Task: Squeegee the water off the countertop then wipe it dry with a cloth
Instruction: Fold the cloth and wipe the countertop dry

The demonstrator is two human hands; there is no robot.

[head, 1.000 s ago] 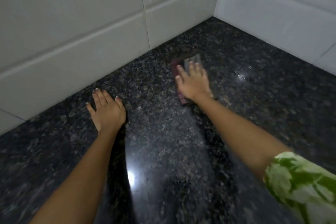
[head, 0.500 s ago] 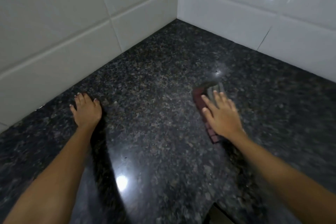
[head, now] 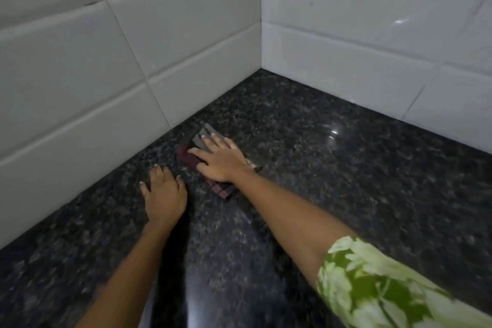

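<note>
A folded maroon and grey checked cloth (head: 222,190) lies flat on the dark speckled granite countertop (head: 332,194), close to the left tiled wall. My right hand (head: 221,158) presses down on it with the palm flat and the fingers spread, covering most of it. My left hand (head: 163,194) rests flat on the bare stone just left of the cloth, fingers apart, holding nothing. No squeegee is in view.
White tiled walls (head: 359,34) meet in a corner behind the hands and bound the counter at the left and at the back. Light glints on the shiny stone at the right and near the bottom. A green patterned sleeve (head: 372,287) covers my right upper arm.
My right hand has slid the cloth from the middle of the counter leftward toward the left wall, ending close beside my left hand. The left hand stays planted on the stone.
</note>
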